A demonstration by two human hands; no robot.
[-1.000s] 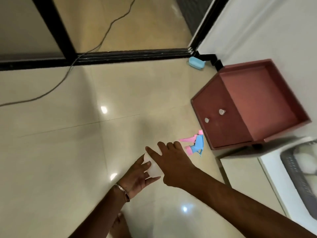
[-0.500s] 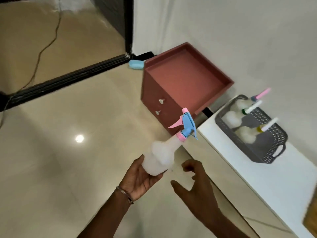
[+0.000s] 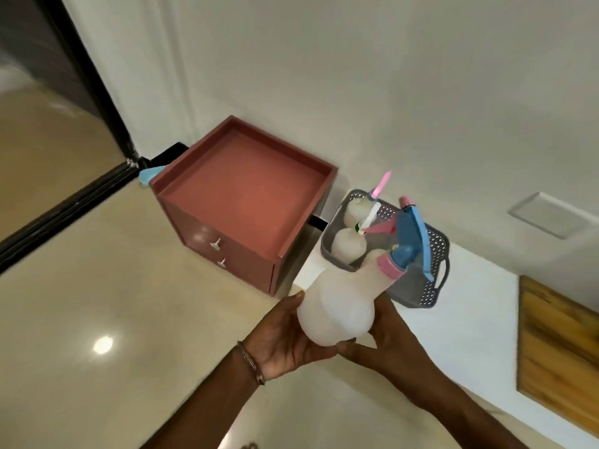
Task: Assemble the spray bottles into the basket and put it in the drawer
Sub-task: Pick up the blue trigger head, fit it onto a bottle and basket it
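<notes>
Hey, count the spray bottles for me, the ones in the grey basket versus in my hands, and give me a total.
White plastic spray bottles standing in the grey perforated plastic basket: 3
White plastic spray bottle with blue and pink trigger head, held by the left hand and right hand: 1
Total: 4

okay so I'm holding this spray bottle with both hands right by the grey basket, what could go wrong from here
1. The grey basket already holds spray bottles with triggers sticking up; the held spray bottle or its blue trigger head could snag them or find little room.
2. The basket sits near the corner of the white ledge; pushing hard might shove it off.
3. Left hand and right hand only cup the smooth base, so it may slip.
</notes>
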